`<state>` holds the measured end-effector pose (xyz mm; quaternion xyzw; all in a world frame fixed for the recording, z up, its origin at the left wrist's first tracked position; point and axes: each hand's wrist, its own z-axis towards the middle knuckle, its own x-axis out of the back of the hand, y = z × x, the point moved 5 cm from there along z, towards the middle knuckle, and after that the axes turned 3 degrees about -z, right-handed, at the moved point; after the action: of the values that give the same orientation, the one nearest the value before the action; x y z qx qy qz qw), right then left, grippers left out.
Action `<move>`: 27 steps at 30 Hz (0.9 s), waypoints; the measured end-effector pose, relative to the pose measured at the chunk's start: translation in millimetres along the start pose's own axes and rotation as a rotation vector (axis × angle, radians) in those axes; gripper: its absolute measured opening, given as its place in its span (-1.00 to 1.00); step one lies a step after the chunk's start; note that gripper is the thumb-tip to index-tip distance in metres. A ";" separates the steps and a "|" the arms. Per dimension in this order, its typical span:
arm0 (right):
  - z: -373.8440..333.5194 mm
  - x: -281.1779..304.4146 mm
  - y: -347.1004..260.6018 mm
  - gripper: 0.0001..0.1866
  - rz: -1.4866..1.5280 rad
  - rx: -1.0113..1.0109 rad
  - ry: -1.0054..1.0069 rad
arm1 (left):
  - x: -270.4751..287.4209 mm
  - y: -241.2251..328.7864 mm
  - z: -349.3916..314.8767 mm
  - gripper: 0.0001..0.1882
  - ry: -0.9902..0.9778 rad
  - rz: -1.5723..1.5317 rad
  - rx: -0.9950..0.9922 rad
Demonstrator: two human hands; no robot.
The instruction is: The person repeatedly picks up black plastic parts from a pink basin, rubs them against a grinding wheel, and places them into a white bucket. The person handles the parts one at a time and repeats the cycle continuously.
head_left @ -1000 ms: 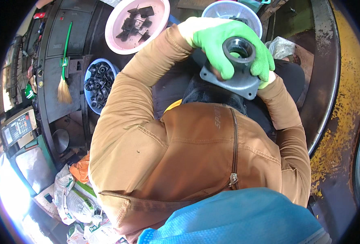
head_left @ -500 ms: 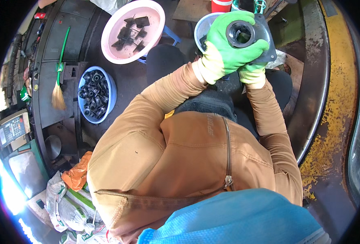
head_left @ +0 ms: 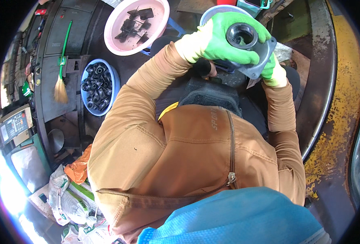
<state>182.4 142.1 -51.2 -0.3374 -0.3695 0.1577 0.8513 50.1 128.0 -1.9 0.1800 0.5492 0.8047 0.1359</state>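
Right of the smooth pink basin (head_left: pixel 160 33), the gloved left hand (head_left: pixel 217 40) clamps a dark ring-collared flanged part (head_left: pixel 256 68), partly blocking a pale basket (head_left: pixel 224 8); the right hand (head_left: pixel 274 73) adjoins the part, grip hidden. Below the basin, a blue tub (head_left: pixel 115 87) holds black fittings (head_left: pixel 100 90).

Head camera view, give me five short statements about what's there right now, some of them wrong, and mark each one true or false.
1. The left hand holds the dark flanged part near its round collar. True.
2. The right hand is bare. False: it is gloved in green, with a pale cuff.
3. The pink basin holds white cups. False: it holds dark pieces.
4. The blue basin beside the broom is full of dark parts. True.
5. The broom's handle is red. False: it is green.
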 end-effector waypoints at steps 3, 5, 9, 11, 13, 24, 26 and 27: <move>-11.5 -9.4 6.4 -0.46 0.162 -0.100 -0.059 | -1.8 3.5 -2.0 -0.55 -0.171 -0.094 0.075; -17.0 -19.4 9.5 -0.50 0.305 -0.191 -0.100 | -7.8 1.9 -2.8 -0.53 -0.333 -0.136 0.076; -18.8 -48.6 11.2 -0.53 0.759 -0.404 -0.125 | -17.6 -10.4 -1.8 -0.51 -0.502 -0.418 -0.136; -6.0 -60.4 9.4 -0.52 1.295 -0.406 -0.145 | -6.6 -23.9 6.9 -0.54 -0.276 -0.604 -0.228; 10.8 -49.3 2.3 -0.49 1.852 -0.223 -0.282 | 24.2 -30.8 7.2 -0.61 0.260 0.302 -0.323; 7.8 19.5 45.3 -0.67 0.545 -0.643 0.586 | 15.3 -80.5 5.1 -0.57 0.416 0.407 -0.129; 9.3 13.5 47.1 -0.62 0.657 -0.633 0.628 | 11.3 -95.9 0.5 -0.55 0.438 -0.009 0.052; 10.0 13.2 47.6 -0.62 0.686 -0.615 0.641 | 10.5 -98.5 -1.5 -0.56 0.458 -0.204 0.070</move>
<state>183.0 187.8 -72.2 -0.7020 0.0095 0.2002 0.6834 42.1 166.6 -92.8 -0.0588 0.6087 0.7870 0.0819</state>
